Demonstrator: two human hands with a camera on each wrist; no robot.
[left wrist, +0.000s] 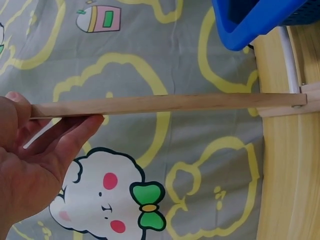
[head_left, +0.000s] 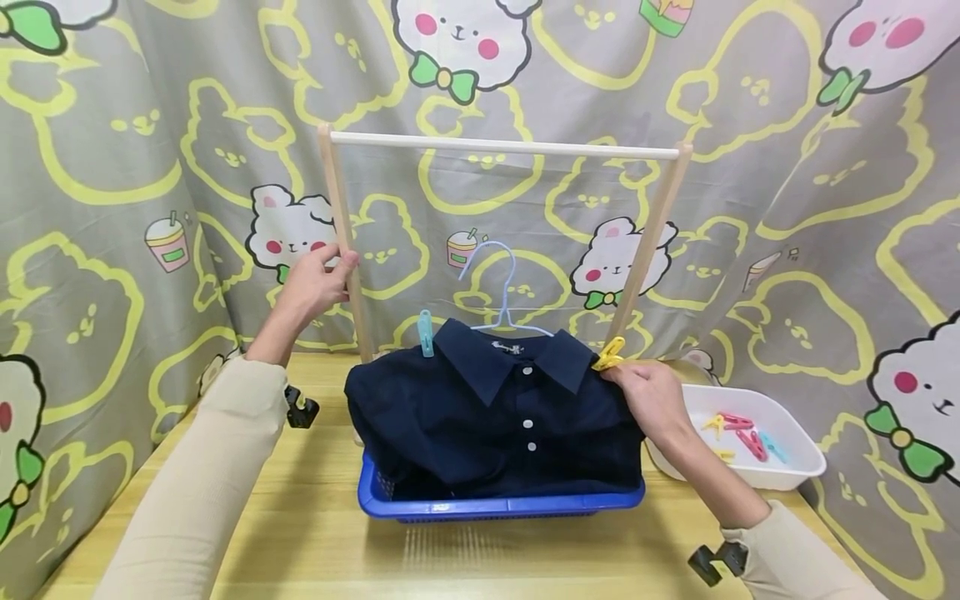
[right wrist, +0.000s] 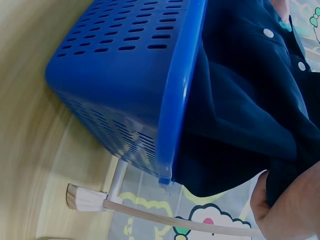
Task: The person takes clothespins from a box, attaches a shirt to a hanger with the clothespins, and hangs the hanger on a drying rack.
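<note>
A dark navy collared shirt [head_left: 457, 425] with white buttons sits on a pale blue hanger [head_left: 505, 292], its lower part down in a blue basket [head_left: 510, 505]. The hanger's hook stands free, below the white rail of a wooden rack [head_left: 510, 146]. On the shirt's left-hand shoulder is a teal clothespin [head_left: 425, 333], and a yellow clothespin [head_left: 611, 353] is on the other shoulder. My left hand [head_left: 318, 283] holds the rack's left post [left wrist: 165, 103] between thumb and fingers. Just below the yellow clothespin, my right hand [head_left: 654, 400] pinches the shirt's shoulder cloth.
A white tub [head_left: 795, 479] with several pink, yellow and teal clothespins [head_left: 752, 444] stands on the wooden table [head_left: 315, 517], right of the basket. Behind the rack hangs a grey patterned curtain [head_left: 480, 208], which also closes in both sides.
</note>
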